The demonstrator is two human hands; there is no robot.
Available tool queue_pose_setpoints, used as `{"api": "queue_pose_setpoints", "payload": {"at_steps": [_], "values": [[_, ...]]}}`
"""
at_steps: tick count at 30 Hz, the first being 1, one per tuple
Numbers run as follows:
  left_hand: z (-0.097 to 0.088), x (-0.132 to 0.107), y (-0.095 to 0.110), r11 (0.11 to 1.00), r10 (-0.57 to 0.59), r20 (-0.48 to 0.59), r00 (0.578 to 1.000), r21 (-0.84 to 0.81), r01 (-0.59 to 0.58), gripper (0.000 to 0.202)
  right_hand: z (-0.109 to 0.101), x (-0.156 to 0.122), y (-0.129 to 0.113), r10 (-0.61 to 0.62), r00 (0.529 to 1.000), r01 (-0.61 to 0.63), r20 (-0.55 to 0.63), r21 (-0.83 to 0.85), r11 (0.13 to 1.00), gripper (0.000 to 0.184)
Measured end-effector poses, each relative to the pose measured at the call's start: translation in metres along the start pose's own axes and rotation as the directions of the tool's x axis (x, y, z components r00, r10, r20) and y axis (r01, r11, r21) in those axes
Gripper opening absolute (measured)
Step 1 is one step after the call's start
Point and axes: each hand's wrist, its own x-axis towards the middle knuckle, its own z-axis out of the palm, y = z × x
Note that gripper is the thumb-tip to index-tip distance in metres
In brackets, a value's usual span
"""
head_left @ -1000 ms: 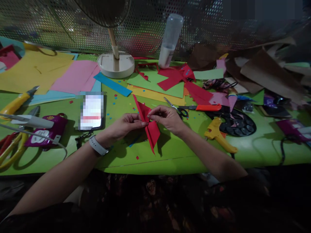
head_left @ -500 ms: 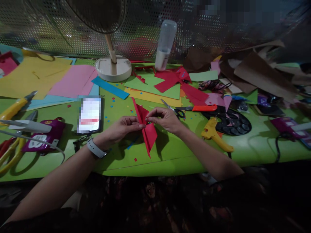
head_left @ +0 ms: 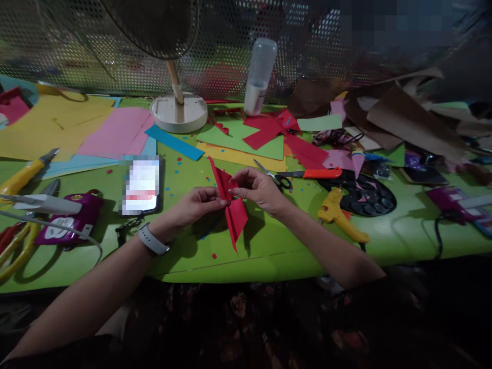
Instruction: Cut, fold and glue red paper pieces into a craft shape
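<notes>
A folded red paper piece (head_left: 235, 218), pinched at its middle like a bow, is held upright over the green table (head_left: 269, 246). My left hand (head_left: 198, 204) pinches its middle from the left, with a white watch on that wrist. From the right, my right hand (head_left: 261, 189) pinches the same spot with fingers pressed together. One pointed end of the paper sticks up and back, the other points down toward the table's front edge.
A phone (head_left: 141, 184) lies left of my hands. Orange-handled scissors (head_left: 303, 174), a yellow glue gun (head_left: 340, 215) and a dark palette (head_left: 371, 195) sit to the right. A fan base (head_left: 179, 111), a bottle (head_left: 259, 77) and coloured paper sheets fill the back. Pliers and purple tools lie far left.
Both hands keep their pinch on the red paper. The view has shifted slightly, and the hands with the paper sit a little lower and left in the picture.
</notes>
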Motion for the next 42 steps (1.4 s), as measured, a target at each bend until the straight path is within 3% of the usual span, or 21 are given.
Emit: {"api": "queue_pose_setpoints", "payload": {"at_steps": [5,12,24,28,32,35,42], "values": [[-0.002,0.001,-0.003,0.998,0.027,-0.006,1.0,0.051,-0.026,0.02,0.001,-0.001,0.0,-0.022,1.0,0.021,-0.021,-0.046,0.999,0.036],[0.0,0.001,-0.003,1.0,0.011,0.001,1.0,-0.003,-0.011,0.022,0.0,0.0,0.002,-0.016,0.999,0.013,-0.044,-0.08,0.997,0.046],[0.007,0.001,-0.005,0.995,0.095,-0.098,0.991,0.029,-0.093,0.024,0.007,0.0,0.004,0.064,0.993,-0.062,-0.097,0.021,0.998,0.042],[0.008,0.0,-0.003,0.996,0.088,-0.113,0.99,0.03,-0.085,0.027,0.005,-0.001,-0.003,0.09,0.983,-0.089,-0.161,0.013,0.996,0.031],[0.008,0.001,-0.002,0.993,0.114,-0.106,0.988,0.031,-0.112,0.026,0.005,-0.003,-0.005,0.133,0.986,-0.14,-0.103,-0.066,0.988,0.037],[0.006,0.002,-0.003,0.991,0.132,-0.093,0.987,0.051,-0.127,0.024,0.007,-0.004,-0.003,0.1,0.993,-0.108,-0.062,-0.143,0.984,0.036],[0.004,0.003,-0.005,0.986,0.155,-0.075,0.985,0.08,-0.149,0.027,0.007,-0.003,0.002,0.079,0.994,-0.093,-0.078,-0.189,0.978,0.035]]}}
